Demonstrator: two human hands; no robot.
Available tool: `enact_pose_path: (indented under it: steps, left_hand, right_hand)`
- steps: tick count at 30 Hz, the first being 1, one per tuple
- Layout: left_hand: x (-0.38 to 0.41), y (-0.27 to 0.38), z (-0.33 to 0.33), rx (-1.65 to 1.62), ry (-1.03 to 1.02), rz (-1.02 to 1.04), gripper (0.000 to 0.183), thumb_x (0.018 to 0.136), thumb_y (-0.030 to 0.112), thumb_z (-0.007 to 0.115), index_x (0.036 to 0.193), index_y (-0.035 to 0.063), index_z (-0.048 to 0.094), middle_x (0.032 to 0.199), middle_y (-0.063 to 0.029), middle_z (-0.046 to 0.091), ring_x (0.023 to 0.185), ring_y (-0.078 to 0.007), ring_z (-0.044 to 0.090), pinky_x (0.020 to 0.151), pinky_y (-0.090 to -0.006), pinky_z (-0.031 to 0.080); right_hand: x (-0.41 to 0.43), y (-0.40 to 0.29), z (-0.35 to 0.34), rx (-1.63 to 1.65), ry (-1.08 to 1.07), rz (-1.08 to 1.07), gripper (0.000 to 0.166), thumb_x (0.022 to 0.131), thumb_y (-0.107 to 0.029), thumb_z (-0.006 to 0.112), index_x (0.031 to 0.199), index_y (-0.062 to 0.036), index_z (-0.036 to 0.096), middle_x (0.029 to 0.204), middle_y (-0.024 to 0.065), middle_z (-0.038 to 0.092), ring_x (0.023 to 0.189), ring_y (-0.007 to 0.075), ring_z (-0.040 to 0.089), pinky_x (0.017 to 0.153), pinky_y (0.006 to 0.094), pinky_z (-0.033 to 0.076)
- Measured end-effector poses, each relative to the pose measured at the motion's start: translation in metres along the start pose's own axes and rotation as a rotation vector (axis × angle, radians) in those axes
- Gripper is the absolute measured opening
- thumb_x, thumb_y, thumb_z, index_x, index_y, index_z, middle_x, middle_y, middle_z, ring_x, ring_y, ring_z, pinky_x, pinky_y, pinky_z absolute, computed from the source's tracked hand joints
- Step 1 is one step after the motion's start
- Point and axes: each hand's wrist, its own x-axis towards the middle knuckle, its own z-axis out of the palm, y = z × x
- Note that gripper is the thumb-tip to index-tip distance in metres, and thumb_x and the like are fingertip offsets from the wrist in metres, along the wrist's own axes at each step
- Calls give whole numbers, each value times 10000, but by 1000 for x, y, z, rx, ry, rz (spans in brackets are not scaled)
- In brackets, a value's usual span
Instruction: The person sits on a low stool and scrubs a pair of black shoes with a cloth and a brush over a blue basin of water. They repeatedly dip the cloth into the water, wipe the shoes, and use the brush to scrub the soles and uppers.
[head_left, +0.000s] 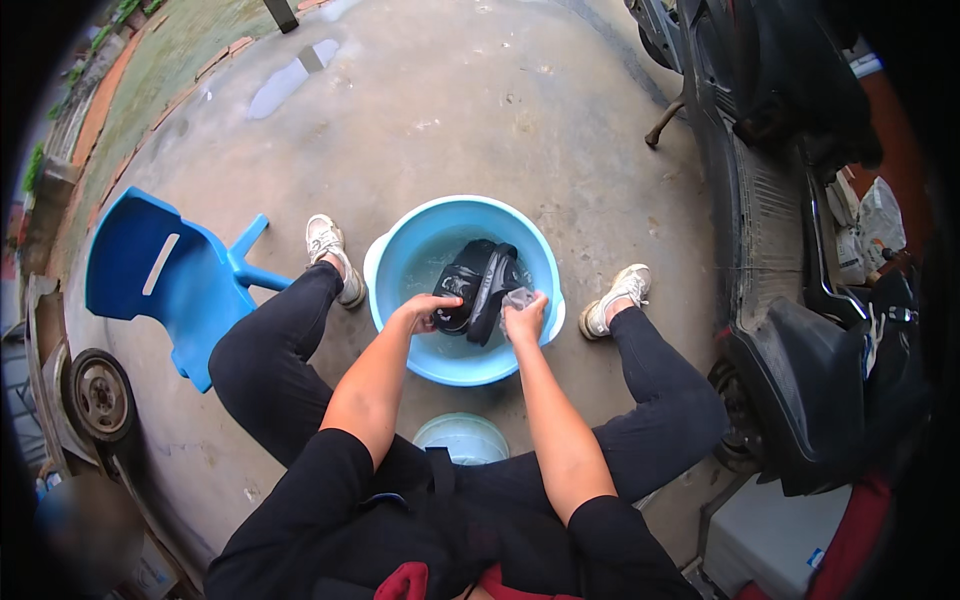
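Note:
A light blue plastic basin (424, 367) holding shallow water (422, 262) stands on the floor between my feet. In it is a bulky black item (480, 289), which looks like a pair of slide sandals, tilted side by side; one sole edge bears raised lettering. My left hand (424, 309) grips the near left side of this black footwear, thumb on top and fingers partly hidden beneath. On the other side, my right hand (527, 321) pinches a crumpled greyish cloth (516, 300) close to the footwear. Whether the cloth touches it I cannot tell.
A blue plastic chair (202, 262) stands at my left, beyond it a small wheel (103, 395). A black scooter (772, 225) fills the right side, its stand (664, 124) reaching out. Below the basin sits a round pale blue plastic object (461, 435). A puddle (292, 79) lies on the concrete.

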Motion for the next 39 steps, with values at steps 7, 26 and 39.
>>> enact_pose_path:
  steps: [7, 26, 39]
  left_hand:
    - [-14, -5, 38, -612, -123, 177, 369, 770, 197, 786, 1073, 81, 610, 1013, -72, 662, 932, -205, 638, 834, -325, 513]
    - [-103, -57, 77, -639, -275, 341, 366, 788, 61, 538, 1141, -38, 533, 1107, -185, 618, 1019, -339, 609, 917, -473, 499]
    - [-103, -37, 77, -875, -261, 371, 416, 787, 124, 474, 1161, -47, 539, 1142, -224, 613, 1052, -360, 607, 989, -500, 455]
  right_hand:
    - [-39, -36, -16, 283, -34, -261, 707, 714, -116, 727, 1316, -88, 356, 1209, 203, 558, 1084, 357, 579, 914, 416, 467]
    - [-10, -18, -33, 774, -253, -94, 233, 802, -145, 707, 974, -106, 555, 873, 44, 611, 758, 136, 575, 653, 297, 483]
    - [-66, -9, -4, 408, -5, -164, 265, 848, -173, 612, 1095, -102, 548, 1047, 194, 548, 987, 389, 577, 852, 440, 455]
